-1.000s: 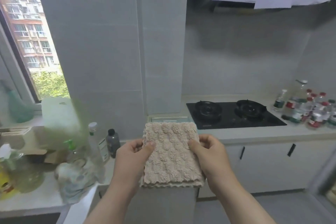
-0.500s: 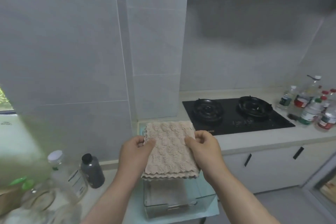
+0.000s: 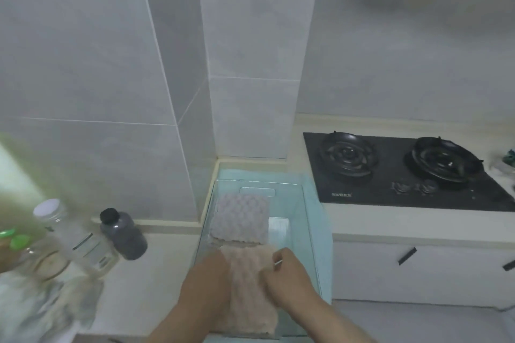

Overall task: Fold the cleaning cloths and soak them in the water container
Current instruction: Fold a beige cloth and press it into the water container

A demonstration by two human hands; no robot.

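Because the fold would spring open otherwise, my left grip (image 3: 206, 284) and right grip (image 3: 289, 278) pinch the beige cloth (image 3: 248, 289) by its two sides, holding it flat and low at the near end of the clear water container (image 3: 308, 231) on the counter (image 3: 156, 273). A grey cloth (image 3: 241, 217) already lies at the far end; near or touching mine, can't tell. Water level unreadable, my fingertips partly under fabric, container's near rim hard to make out.
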